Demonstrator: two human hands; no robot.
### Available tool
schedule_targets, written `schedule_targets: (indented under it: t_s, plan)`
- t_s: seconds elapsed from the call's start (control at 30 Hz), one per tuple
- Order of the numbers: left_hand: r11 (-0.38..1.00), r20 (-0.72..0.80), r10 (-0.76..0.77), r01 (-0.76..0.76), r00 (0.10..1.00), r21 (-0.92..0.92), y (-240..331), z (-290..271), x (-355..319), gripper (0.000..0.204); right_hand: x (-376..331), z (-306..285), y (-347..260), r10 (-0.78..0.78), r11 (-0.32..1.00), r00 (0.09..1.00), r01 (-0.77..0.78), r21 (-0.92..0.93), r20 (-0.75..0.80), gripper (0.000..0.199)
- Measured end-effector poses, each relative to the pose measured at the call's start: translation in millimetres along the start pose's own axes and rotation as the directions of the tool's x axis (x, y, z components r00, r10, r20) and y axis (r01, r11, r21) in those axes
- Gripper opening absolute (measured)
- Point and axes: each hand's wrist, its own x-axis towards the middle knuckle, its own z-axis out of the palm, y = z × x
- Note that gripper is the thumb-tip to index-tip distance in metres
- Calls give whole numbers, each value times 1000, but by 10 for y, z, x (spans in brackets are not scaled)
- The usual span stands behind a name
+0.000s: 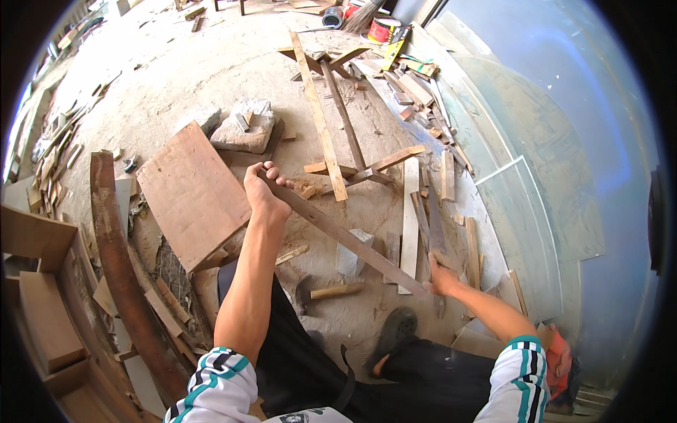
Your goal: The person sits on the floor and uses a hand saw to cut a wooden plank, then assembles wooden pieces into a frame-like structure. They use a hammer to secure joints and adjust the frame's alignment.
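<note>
Far beyond the hammer point(331, 291), a red and yellow tin point(381, 30) and a yellow-and-black piece point(397, 48) carry printing, too small for me to read. The shirt point(513, 386), nearer the person than the hammer, has teal and black stripes on white sleeves.

The long wooden strip point(345, 240) slants past the far side of the hammer, straight, flat, narrow and reddish brown. Beyond the hammer and to its left, the left hand point(268, 190) has its fingers clamped on the strip's far end. The near end comes down right of the hammer, beside the right hand point(444, 275). Those fingers are curled, but I cannot tell whether they clamp the strip or the narrow dark piece point(436, 225) there.

Left of the hammer and beyond it leans a smooth, squarish plywood board point(194, 194); farther left runs a curved, rough brown beam point(113, 240). Past the hammer sit 2 pale, coarse blocks point(245, 127) and a frame of crossed timber point(343, 116). Right of it, sheets of glass point(543, 204) stand over wood scraps.
</note>
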Motion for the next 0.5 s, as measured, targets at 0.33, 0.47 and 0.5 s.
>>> schedule_targets:
  t_s: [0.33, 0.47, 0.5]
  plan:
    - [982, -91, 191, -189, 977, 26, -117, 112, -286, 24, 370, 218, 249, -72, 997, 959, 79, -14, 273, 103]
    - [959, -74, 284, -282, 956, 37, -286, 186, -398, 37, 615, 230, 473, -177, 974, 942, 208, -84, 285, 84]
    - [955, -75, 296, -294, 952, 32, -332, 211, -431, 42, 705, 133, 532, -208, 964, 930, 247, -95, 304, 79]
